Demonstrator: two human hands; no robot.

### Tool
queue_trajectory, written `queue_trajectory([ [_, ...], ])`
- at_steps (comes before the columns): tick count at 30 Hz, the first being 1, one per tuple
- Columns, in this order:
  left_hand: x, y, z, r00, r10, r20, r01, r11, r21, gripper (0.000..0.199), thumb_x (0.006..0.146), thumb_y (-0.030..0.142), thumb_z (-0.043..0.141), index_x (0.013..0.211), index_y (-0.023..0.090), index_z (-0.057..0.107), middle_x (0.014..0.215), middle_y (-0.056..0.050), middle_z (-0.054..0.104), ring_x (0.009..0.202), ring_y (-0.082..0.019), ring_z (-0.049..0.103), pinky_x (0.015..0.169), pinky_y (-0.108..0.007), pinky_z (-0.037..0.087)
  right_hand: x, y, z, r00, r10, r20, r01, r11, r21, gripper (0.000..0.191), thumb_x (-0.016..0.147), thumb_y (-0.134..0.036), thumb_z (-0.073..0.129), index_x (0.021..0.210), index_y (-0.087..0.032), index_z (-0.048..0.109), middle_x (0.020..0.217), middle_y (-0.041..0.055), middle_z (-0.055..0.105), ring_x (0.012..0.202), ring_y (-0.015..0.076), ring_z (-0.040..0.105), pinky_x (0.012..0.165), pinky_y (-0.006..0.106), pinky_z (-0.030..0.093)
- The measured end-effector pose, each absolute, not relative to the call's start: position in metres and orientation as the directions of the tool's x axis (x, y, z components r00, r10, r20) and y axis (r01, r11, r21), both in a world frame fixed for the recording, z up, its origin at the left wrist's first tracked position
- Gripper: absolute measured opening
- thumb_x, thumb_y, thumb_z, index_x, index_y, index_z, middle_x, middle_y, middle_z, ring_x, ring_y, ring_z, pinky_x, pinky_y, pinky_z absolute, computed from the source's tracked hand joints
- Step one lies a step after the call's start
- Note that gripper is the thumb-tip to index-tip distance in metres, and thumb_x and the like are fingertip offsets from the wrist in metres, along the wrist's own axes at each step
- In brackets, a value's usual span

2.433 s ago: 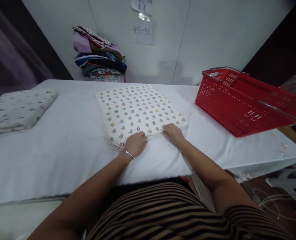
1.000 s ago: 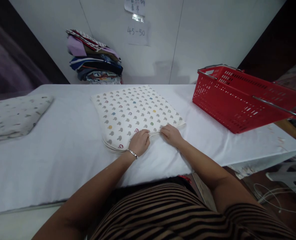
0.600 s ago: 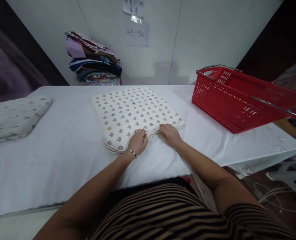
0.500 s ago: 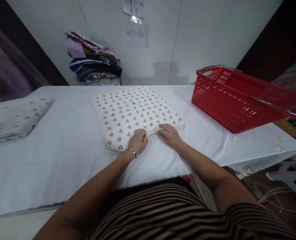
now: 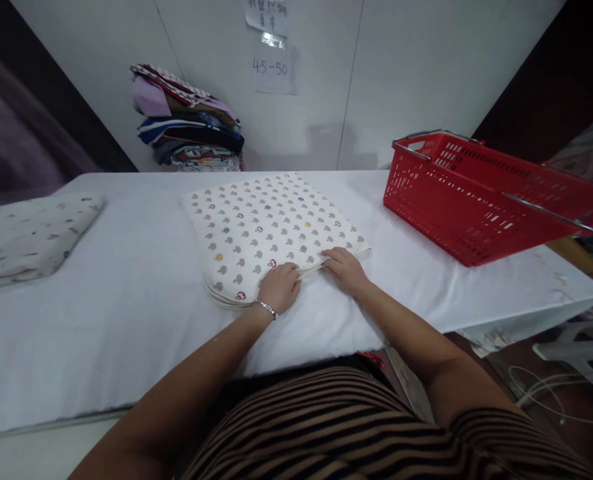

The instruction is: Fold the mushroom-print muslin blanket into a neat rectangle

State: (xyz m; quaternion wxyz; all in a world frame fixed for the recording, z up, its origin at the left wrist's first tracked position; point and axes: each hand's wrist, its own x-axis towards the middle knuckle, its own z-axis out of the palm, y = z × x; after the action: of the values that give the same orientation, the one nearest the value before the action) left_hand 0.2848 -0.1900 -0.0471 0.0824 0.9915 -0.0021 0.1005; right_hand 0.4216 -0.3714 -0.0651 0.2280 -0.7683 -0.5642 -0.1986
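The folded mushroom-print cloth [image 5: 273, 223] lies at twelve o'clock from both hands. The left hand [image 5: 279, 287] (braceleted) and the right hand [image 5: 345, 270] pinch its near edge, fingers curled.

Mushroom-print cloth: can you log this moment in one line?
left hand: on near edge of folded mushroom-print cloth | right hand: same edge, farther right | red basket: right of cloth, on white tablecloth

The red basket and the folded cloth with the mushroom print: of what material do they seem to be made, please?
Red basket: likely moulded plastic, smooth with a slight sheen, its walls pierced by slots; the shiny grey handles look like metal.
Folded cloth: probably soft cotton, matt, with rounded folds; the exact fibre cannot be told.
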Motion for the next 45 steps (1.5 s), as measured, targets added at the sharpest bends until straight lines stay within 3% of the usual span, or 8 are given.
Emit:
queue_trajectory([
  [4, 0.287, -0.196, -0.046, 0.975, -0.007, 0.222, -0.021, -0.998, 0.061, 0.013, 0.084, 0.024, 0.055, 0.093, 0.019, 0.061, 0.116, -0.007, 0.059, 0.1, -0.023, 0.054, 0.083, -0.038, 0.044, 0.422, -0.37, -0.067, 0.248, 0.774, 0.582, 0.968, -0.22, -0.12, 0.02, 0.093, -0.021, 0.044, 0.084, -0.02, 0.063, 0.113, 0.0094, 0.061, 0.1, 0.0226, 0.05, 0.084, 0.039, 0.045],
  [12, 0.295, -0.199, -0.05, 0.928, -0.141, 0.344, -0.131, -0.99, -0.054, 0.016, 0.087, 0.013, 0.047, 0.086, 0.018, 0.062, 0.109, -0.007, 0.063, 0.099, -0.022, 0.055, 0.08, -0.036, 0.042, 0.421, -0.37, -0.066, 0.265, 0.762, 0.591, 0.962, -0.25, -0.109, 0.021, 0.092, -0.021, 0.045, 0.082, -0.019, 0.063, 0.101, 0.0095, 0.063, 0.093, 0.0221, 0.049, 0.078, 0.036, 0.044],
  [21, 0.294, -0.196, -0.046, 0.947, -0.106, 0.305, -0.102, -0.994, -0.028, 0.021, 0.088, 0.013, 0.041, 0.082, 0.016, 0.061, 0.082, -0.008, 0.064, 0.085, -0.022, 0.057, 0.077, -0.037, 0.038, 0.422, -0.368, -0.068, 0.287, 0.819, 0.497, 0.956, -0.281, -0.089, 0.025, 0.095, -0.021, 0.039, 0.084, -0.018, 0.062, 0.085, 0.0074, 0.063, 0.082, 0.0197, 0.05, 0.073, 0.032, 0.041],
  [29, 0.3, -0.198, -0.048, 0.977, 0.006, 0.215, -0.007, -0.998, 0.06, 0.027, 0.089, 0.015, 0.041, 0.111, 0.017, 0.057, 0.094, -0.007, 0.065, 0.091, -0.022, 0.058, 0.081, -0.036, 0.04, 0.421, -0.365, -0.07, 0.321, 0.852, 0.414, 0.944, -0.325, -0.063, 0.019, 0.094, -0.02, 0.042, 0.096, -0.018, 0.061, 0.085, 0.0077, 0.062, 0.083, 0.0207, 0.049, 0.073, 0.032, 0.038],
  [38, 0.303, -0.194, -0.046, 0.987, 0.106, 0.124, 0.089, -0.987, 0.136, 0.029, 0.091, 0.017, 0.038, 0.112, 0.021, 0.058, 0.104, -0.005, 0.062, 0.096, -0.02, 0.057, 0.081, -0.033, 0.043, 0.422, -0.361, -0.071, 0.297, 0.861, 0.413, 0.952, -0.299, -0.061, 0.019, 0.095, -0.023, 0.044, 0.093, -0.019, 0.063, 0.09, 0.0069, 0.063, 0.087, 0.0206, 0.047, 0.075, 0.032, 0.036],
  [45, 0.308, -0.201, -0.038, 0.992, 0.04, 0.117, 0.034, -0.998, 0.053, 0.024, 0.087, 0.022, 0.051, 0.111, 0.022, 0.055, 0.112, -0.006, 0.057, 0.097, -0.02, 0.055, 0.079, -0.034, 0.043, 0.424, -0.354, -0.069, 0.349, 0.844, 0.408, 0.933, -0.356, -0.061, 0.02, 0.093, -0.017, 0.043, 0.083, -0.016, 0.06, 0.081, 0.0068, 0.06, 0.08, 0.0202, 0.046, 0.073, 0.031, 0.035],
])
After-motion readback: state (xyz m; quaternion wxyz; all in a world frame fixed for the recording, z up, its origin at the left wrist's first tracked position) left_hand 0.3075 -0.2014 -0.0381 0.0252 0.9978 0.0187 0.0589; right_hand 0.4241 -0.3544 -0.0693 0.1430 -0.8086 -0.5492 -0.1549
